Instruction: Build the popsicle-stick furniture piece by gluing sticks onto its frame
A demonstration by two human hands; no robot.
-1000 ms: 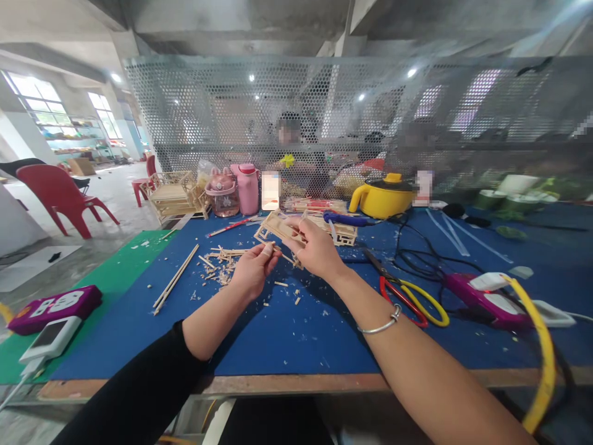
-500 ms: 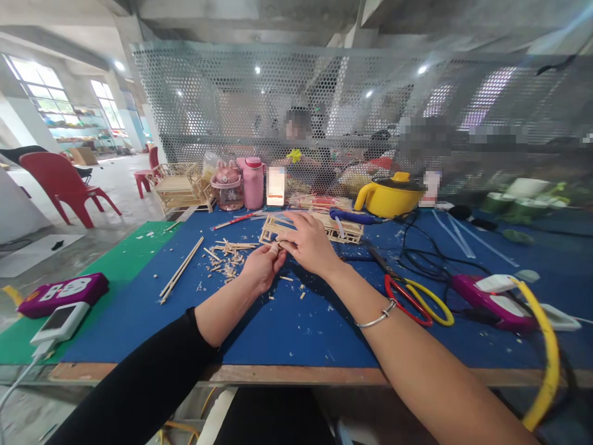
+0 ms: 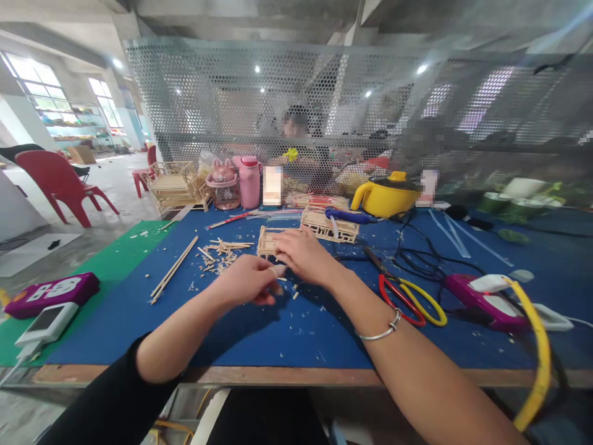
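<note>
The worktop's blue mat (image 3: 301, 343) ends nearest in a strip of bare wood (image 3: 287, 376); between that edge and the hands stretches a wide area dotted with pale chips. Scissors (image 3: 410, 301) with one red and one yellow handle bound it to the right. The left hand (image 3: 252, 281) is over the mat, fingers curled; whether it pinches anything I cannot tell. Slightly farther off, the right hand (image 3: 306, 256) bends its fingers over the wooden stick frame (image 3: 267, 240), touching it; whether they grip, I cannot tell. The frame is mid-worktop, pale and boxy, with thin rails and short posts, its right part hidden. Wood offcuts (image 3: 222, 253) lie near its left. Just behind, a blue-handled tool (image 3: 352, 216) lies across a second stick frame (image 3: 317, 224). A perforated screen (image 3: 222, 99) bounds the far side.
</note>
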